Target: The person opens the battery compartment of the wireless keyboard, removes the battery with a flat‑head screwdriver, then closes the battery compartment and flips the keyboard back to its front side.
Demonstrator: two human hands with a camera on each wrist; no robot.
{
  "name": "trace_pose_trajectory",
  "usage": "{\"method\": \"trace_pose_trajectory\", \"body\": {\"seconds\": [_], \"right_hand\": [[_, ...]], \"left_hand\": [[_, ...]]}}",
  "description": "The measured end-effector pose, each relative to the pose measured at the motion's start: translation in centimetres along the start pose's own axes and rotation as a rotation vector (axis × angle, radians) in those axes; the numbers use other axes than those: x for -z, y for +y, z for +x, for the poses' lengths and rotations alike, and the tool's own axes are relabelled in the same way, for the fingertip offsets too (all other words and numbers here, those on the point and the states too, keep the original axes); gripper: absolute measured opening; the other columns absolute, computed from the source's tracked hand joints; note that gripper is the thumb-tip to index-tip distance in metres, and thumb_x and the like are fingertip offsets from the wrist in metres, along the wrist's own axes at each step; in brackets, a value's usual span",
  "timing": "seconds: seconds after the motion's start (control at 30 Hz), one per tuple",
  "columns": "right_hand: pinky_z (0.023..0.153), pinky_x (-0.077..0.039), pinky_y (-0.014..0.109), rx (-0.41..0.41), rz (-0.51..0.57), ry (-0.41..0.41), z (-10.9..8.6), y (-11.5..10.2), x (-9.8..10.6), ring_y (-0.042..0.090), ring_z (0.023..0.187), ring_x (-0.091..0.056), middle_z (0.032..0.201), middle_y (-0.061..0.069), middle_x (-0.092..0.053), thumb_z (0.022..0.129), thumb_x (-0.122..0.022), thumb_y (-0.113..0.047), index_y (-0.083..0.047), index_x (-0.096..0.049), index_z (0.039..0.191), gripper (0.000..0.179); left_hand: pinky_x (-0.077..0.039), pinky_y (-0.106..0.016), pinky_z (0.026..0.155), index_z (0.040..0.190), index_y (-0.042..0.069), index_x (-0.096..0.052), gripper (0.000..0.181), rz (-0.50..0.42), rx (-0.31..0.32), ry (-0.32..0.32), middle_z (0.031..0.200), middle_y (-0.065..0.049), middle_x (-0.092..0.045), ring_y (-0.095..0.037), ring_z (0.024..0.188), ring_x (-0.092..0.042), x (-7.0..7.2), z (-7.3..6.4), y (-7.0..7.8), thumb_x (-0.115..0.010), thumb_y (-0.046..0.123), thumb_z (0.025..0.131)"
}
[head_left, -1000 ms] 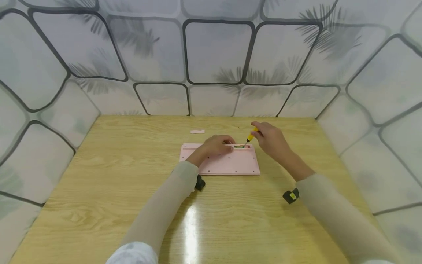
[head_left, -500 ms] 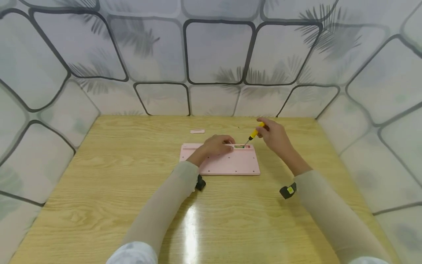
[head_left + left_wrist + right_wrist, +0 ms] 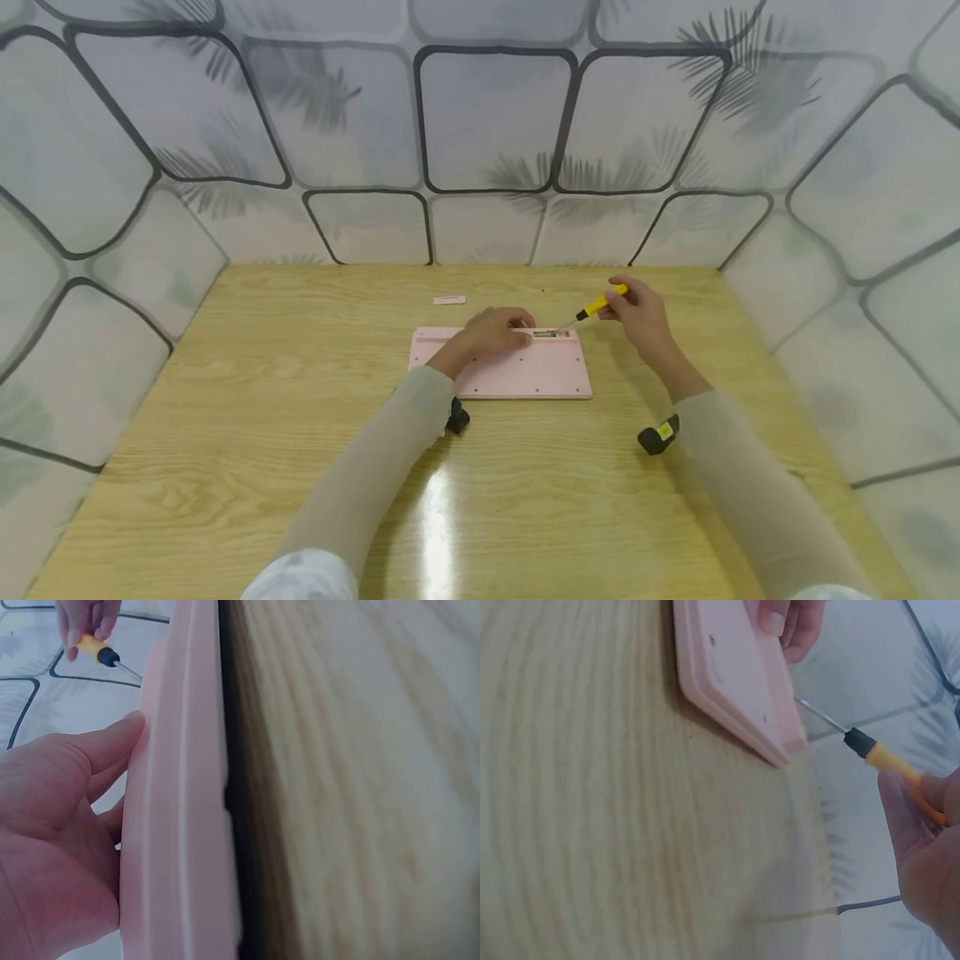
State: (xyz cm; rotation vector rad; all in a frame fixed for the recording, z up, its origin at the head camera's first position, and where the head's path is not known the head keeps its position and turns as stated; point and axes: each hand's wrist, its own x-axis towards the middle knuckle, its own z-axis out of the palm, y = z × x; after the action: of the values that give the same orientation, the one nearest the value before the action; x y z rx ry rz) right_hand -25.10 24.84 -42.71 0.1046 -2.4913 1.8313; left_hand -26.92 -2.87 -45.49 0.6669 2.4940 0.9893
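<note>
Pink case on the desk, with a yellow screwdriver at its slot

The pink case (image 3: 517,377) lies flat on the wood-grained desk (image 3: 262,400), in front of the person, its long sides running left to right. It is pale pink, thin and oblong. Small dark dots are spaced in rows over its face, and a band, set off from the rest, runs along its far edge. The left wrist view shows a stepped, ridged side; the right wrist view shows a corner with a layered rim.

Beyond the case's left half, a small pink strip (image 3: 449,300) lies apart from it on the desk.

The left hand (image 3: 491,330) comes next, at the far edge, its fingers bent over that edge and its thumb against the case, clamped on it.

Just right of the thumb is a narrow slot (image 3: 545,334) in the band. Something green shows inside, with a reddish patch near the right end.

The screwdriver (image 3: 602,302) slants down leftward, with a yellow handle, black collar and thin metal shaft. Its tip is at the slot's right part; what it touches there is too small to tell.

Farthest right, the right hand (image 3: 640,315) has its fingers clamped on the yellow handle.
</note>
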Motion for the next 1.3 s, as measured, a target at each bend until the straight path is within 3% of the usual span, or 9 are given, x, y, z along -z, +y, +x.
{"method": "trace_pose_trajectory", "body": {"seconds": [0.2, 0.43, 0.7, 1.3], "right_hand": [[0.082, -0.059, 0.029, -0.058, 0.114, 0.044, -0.3, 2.1, 0.3, 0.008, 0.079, -0.07, 0.099, 0.005, -0.061, 0.105, -0.052, -0.01, 0.009, -0.044, 0.145, 0.045], [0.082, -0.058, 0.026, -0.117, 0.154, 0.083, -1.2, 3.6, 0.3, 0.008, 0.081, -0.072, 0.101, 0.004, -0.061, 0.106, -0.051, -0.014, 0.008, -0.042, 0.146, 0.047], [0.088, -0.056, 0.026, -0.292, 0.465, 0.144, -2.0, 4.9, -0.2, 0.014, 0.091, -0.069, 0.109, 0.011, -0.056, 0.105, -0.052, -0.012, 0.004, -0.039, 0.151, 0.05], [0.088, -0.056, 0.024, -0.298, 0.53, 0.174, -2.1, 5.3, -0.2, 0.013, 0.089, -0.069, 0.112, 0.013, -0.055, 0.104, -0.053, -0.012, 0.004, -0.04, 0.15, 0.05]], "left_hand": [[-0.039, -0.048, 0.108, 0.131, 0.025, -0.063, 0.03, 0.028, -0.006, 0.013, 0.131, -0.002, -0.064, -0.024, 0.124, -0.057, -0.1, 0.2, -0.3, -0.06, 0.031, 0.101], [-0.04, -0.047, 0.108, 0.131, 0.023, -0.063, 0.03, 0.011, -0.006, 0.011, 0.131, -0.002, -0.064, -0.023, 0.124, -0.057, -0.1, 0.2, -0.2, -0.062, 0.03, 0.101], [-0.038, -0.048, 0.109, 0.13, 0.023, -0.064, 0.03, 0.015, 0.01, 0.019, 0.129, -0.001, -0.065, -0.021, 0.123, -0.057, -0.3, 0.1, -0.2, -0.061, 0.03, 0.101], [-0.04, -0.047, 0.104, 0.128, 0.024, -0.064, 0.028, -0.012, 0.023, 0.018, 0.127, 0.0, -0.064, -0.021, 0.117, -0.057, -0.3, 0.0, 0.2, -0.061, 0.03, 0.101]]}}
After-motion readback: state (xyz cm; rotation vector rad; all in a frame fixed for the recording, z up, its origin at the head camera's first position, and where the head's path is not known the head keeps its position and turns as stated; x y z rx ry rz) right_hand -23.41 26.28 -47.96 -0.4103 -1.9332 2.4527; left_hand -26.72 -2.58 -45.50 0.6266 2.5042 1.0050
